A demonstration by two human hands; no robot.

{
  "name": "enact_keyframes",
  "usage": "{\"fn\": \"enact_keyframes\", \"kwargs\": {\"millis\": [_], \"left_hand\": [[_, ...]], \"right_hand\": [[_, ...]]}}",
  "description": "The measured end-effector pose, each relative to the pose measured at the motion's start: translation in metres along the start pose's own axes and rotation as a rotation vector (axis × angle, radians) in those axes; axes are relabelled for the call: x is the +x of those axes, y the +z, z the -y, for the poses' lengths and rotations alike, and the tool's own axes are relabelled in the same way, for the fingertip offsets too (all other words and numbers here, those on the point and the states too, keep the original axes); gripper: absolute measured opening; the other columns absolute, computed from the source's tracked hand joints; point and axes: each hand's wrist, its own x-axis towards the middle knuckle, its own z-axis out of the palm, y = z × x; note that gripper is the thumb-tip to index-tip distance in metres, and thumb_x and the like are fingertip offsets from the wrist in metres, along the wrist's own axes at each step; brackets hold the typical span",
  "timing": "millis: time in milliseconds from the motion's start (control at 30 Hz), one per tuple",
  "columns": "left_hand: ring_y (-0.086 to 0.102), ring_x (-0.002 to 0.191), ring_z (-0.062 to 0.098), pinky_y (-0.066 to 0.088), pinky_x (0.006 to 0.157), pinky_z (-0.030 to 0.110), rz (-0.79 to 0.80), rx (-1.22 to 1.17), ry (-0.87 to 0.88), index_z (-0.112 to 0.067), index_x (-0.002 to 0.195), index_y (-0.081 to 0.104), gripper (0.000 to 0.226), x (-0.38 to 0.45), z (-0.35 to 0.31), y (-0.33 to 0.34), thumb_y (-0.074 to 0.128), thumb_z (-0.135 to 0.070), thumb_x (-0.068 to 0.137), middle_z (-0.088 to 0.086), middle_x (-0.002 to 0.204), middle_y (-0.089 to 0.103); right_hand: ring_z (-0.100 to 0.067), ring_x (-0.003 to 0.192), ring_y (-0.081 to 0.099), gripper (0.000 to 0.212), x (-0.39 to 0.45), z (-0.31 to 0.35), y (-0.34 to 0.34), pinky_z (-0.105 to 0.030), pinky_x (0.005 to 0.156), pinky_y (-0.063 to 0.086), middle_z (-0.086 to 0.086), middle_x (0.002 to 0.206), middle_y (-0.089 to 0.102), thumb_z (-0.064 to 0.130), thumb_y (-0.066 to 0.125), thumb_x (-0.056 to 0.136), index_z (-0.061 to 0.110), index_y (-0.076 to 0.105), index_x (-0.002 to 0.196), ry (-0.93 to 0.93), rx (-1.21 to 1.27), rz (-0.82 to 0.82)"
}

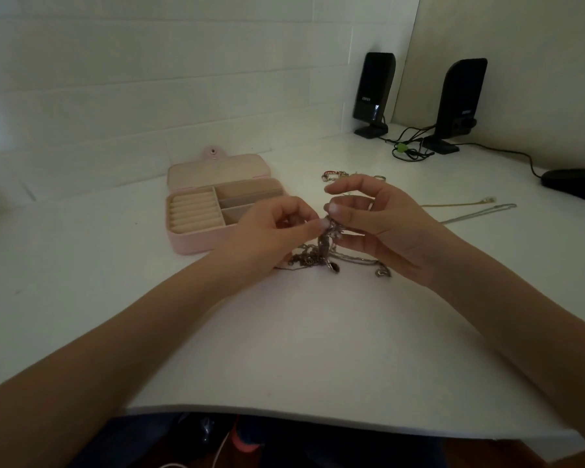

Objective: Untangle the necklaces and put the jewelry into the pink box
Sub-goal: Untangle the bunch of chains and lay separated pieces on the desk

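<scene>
A tangle of silver necklaces (321, 255) hangs between my hands, its lower loops resting on the white table. My left hand (271, 231) pinches the knot from the left. From the right, my right hand (375, 224) pinches the same knot with thumb and fingers. The pink box (196, 243) lies open to the left, lid folded back, with ring rolls and bare compartments. A gold chain (453, 205) and a silver chain (480, 212) lie stretched out to the right. A red-and-white bracelet (331, 174) and a ring (379, 177) sit behind my hands.
Two black speakers (374, 92) (458, 103) stand at the back right, with a bundle of cables (409, 150) between them. A black mouse (574, 184) lies at the far right. The table's front edge (318, 415) runs close to my body.
</scene>
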Motion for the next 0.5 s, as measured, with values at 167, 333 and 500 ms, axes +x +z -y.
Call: {"fn": "enact_keyframes", "kwargs": {"millis": [167, 333, 500], "left_hand": [[0.050, 0.056, 0.003, 0.042, 0.054, 0.018, -0.016, 0.020, 0.006, -0.023, 0.070, 0.060, 0.021, 0.0016, 0.0018, 0.0016, 0.063, -0.018, 0.089, -0.012, 0.060, 0.057], [0.061, 0.070, 0.012, 0.056, 0.071, 0.031, -0.055, -0.161, -0.013, -0.014, 0.077, 0.053, 0.021, 0.0029, -0.0008, 0.0004, 0.049, -0.012, 0.097, -0.002, 0.071, 0.064], [0.059, 0.058, 0.009, 0.055, 0.061, 0.032, -0.099, -0.158, 0.023, -0.014, 0.082, 0.047, 0.018, 0.0023, -0.0020, -0.0011, 0.045, -0.014, 0.100, -0.008, 0.060, 0.061]], "right_hand": [[-0.014, 0.070, 0.064, 0.029, 0.0017, -0.0012, -0.0004, -0.024, 0.064, 0.057, -0.002, 0.083, 0.065, 0.014, 0.069, 0.071, 0.011, 0.062, 0.099, 0.045, 0.046, -0.029], [-0.016, 0.079, 0.067, 0.047, -0.0019, 0.0036, 0.0011, -0.026, 0.063, 0.056, -0.004, 0.093, 0.067, 0.013, 0.072, 0.068, 0.014, 0.057, 0.113, 0.201, 0.003, 0.062], [-0.013, 0.078, 0.065, 0.044, -0.0029, -0.0041, 0.0047, -0.022, 0.061, 0.053, -0.004, 0.095, 0.067, 0.002, 0.075, 0.073, 0.013, 0.059, 0.113, 0.234, -0.204, 0.117]]}}
